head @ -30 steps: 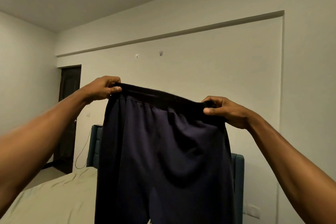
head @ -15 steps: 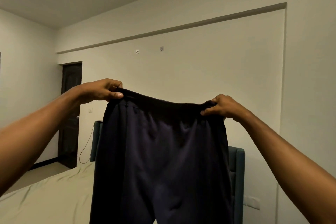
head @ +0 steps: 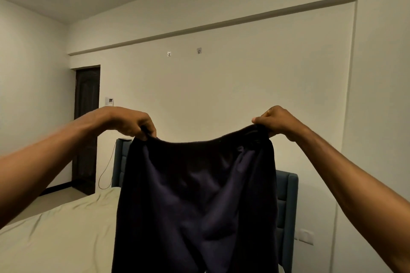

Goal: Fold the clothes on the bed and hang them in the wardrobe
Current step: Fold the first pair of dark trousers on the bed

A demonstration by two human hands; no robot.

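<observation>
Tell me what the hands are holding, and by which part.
Dark trousers, held up by the waistband: the left hand pinches one end, the right hand the other.

We held both arms outstretched — left hand (head: 131,122) and right hand (head: 277,121) raised level, fingers curled downward, each pinching fabric.

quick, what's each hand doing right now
Left hand: grips the trousers at the waistband.
Right hand: grips the waistband's other end.
</observation>
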